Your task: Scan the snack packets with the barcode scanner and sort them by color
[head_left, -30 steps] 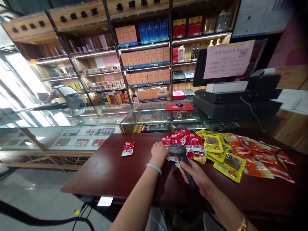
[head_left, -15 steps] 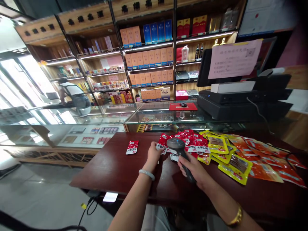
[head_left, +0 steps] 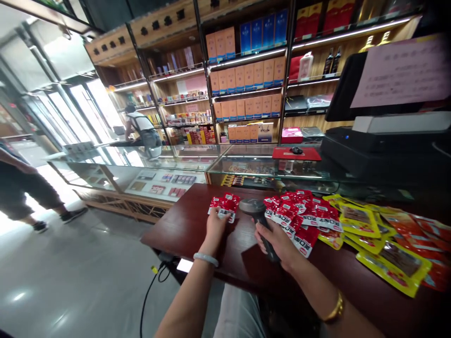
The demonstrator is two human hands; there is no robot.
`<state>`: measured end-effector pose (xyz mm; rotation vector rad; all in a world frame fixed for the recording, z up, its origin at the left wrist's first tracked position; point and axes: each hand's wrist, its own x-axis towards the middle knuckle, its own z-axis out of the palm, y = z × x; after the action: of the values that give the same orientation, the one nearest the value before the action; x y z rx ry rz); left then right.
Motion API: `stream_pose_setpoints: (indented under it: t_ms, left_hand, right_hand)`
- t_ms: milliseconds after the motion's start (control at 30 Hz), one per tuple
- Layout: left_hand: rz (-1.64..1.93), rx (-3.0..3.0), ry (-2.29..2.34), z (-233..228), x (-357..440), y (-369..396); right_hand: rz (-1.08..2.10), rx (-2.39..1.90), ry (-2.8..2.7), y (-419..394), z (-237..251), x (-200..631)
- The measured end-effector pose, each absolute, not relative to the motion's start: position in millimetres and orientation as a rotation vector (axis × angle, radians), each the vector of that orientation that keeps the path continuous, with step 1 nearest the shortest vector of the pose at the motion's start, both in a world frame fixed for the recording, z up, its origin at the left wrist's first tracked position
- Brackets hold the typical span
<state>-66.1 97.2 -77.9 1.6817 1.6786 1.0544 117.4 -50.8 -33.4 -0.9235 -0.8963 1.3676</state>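
Head view, over a dark red wooden counter (head_left: 197, 225).

Left hand (head_left: 216, 224), fingers spread flat and pressing down on small red packets (head_left: 223, 207) at the counter's far left part; two packets there as far as can be told, overlapping. Pale bangle (head_left: 206, 258) on that wrist.

Right hand (head_left: 278, 240) just to the right, fingers curled tight around the handle of one grey barcode scanner (head_left: 256, 213), head of the scanner pointing far and slightly left, close beside the two red packets but apart from them. Gold bracelet (head_left: 334, 310) on that wrist.

Right of the scanner, a heap of red packets (head_left: 303, 218), overlapping, too many and too jumbled to count exactly, well over ten. Farther right, yellow packets (head_left: 355, 218), about four visible, and orange-red packets (head_left: 423, 227) at the right edge, count unclear.

Beyond the counter, glass display cases (head_left: 169, 164) and one red mouse pad (head_left: 296, 153) with one mouse on it. At the far right, one black register with screen (head_left: 380, 141) and one pink paper notice (head_left: 405, 72).

Far wall: shelves (head_left: 246, 84) of boxes and bottles.

Two other people: one leaning at the far counter (head_left: 143, 129), one at the left edge (head_left: 21, 183), only legs and part of the torso seen.
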Motion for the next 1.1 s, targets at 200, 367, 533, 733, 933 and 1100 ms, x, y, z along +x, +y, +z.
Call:
stream_pose_setpoints:
  t_ms: [200, 367, 533, 733, 933, 1100]
  left_hand:
    - [0.887, 1.697, 2.078, -73, -123, 118]
    - [0.845, 1.898, 2.317, -64, -114, 113]
    - [0.772, 2.217, 2.132, -55, -47, 100]
    - [0.391, 2.395, 1.772, -48, 53, 90]
    - [0.288, 2.349, 1.703, -55, 94, 93]
    - [0.440, 2.140, 1.581, -64, 77, 106]
  right_hand:
    - [1.397, -0.945, -0.894, -54, -44, 117]
    - [1.391, -0.935, -0.853, -62, -45, 129]
    - [1.356, -0.964, -0.806, -71, -49, 147]
    - [1.307, -0.980, -0.746, -76, -53, 169]
    - [1.252, -1.021, -0.680, -89, -47, 185]
    - [1.243, -1.028, -0.664, -92, -46, 189]
